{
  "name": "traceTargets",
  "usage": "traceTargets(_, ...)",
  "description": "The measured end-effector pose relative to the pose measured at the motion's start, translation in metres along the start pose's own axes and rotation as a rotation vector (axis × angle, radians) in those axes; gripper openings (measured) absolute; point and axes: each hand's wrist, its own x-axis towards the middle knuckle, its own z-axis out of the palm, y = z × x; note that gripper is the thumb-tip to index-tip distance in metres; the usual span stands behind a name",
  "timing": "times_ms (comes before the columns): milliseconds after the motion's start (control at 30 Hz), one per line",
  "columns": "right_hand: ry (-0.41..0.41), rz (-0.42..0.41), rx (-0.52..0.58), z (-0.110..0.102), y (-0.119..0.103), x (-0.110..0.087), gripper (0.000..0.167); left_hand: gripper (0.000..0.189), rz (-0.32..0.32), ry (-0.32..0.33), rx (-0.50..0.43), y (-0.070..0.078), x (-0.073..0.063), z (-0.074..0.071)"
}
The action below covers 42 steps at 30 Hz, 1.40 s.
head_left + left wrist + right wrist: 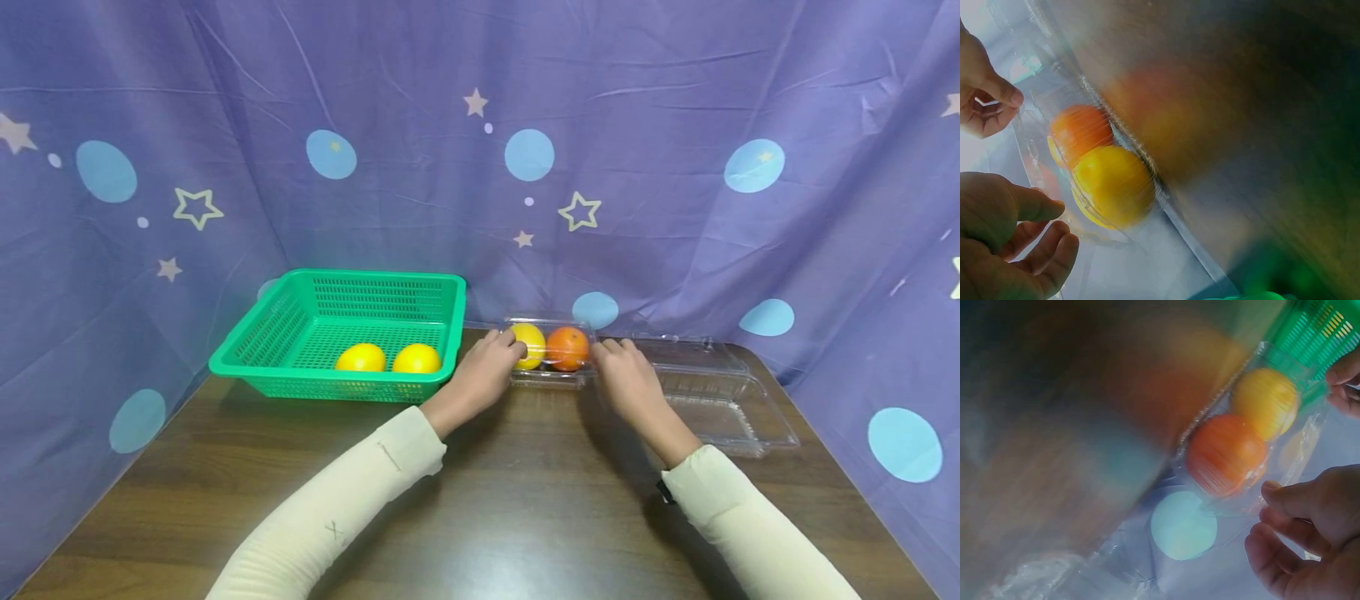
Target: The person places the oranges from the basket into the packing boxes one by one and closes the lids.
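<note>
A clear plastic clamshell box [551, 380] stands at the table's back edge, holding a yellow round fruit [529, 347] beside an orange [567, 348]. At the box's left end, my left hand [483, 371] pinches the clear plastic edge between thumb and curled fingers. My right hand [628, 377] pinches the edge at the right end the same way. In the left wrist view the orange [1080, 131] and the yellow fruit [1114, 186] show through the clear plastic. The right wrist view has the orange [1225, 455] nearer my right thumb.
To the left stands a green slatted basket [337, 374] with two yellow fruits [416, 358] inside. Another clear plastic box [708, 417] lies open at the right, its lid [693, 354] toward the back. A purple curtain [420, 225] hangs behind the wooden table [465, 533].
</note>
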Motion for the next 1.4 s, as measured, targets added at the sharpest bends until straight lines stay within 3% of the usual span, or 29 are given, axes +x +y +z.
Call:
traceTargets(467, -0.025, -0.097, 0.026, 0.004, 0.004, -0.009, 0.019, 0.025, -0.002, -0.126, 0.027, 0.003, -0.002, 0.003)
traceTargets(800, -0.112, -0.119, 0.017, 0.006, 0.006, -0.01, 0.025, 0.019, 0.029, -0.119, 0.036, 0.001, -0.001, 0.005)
traceTargets(1133, -0.019, -0.161, -0.01, 0.012, 0.007, -0.009, 0.03, 0.021, 0.134, -0.1, 0.201, -0.001, 0.002, 0.01)
traceTargets(1400, -0.011, -0.161, -0.031, 0.013, 0.007, -0.006, 0.027, 0.02, 0.153, -0.075, 0.218, -0.001, 0.001, 0.011)
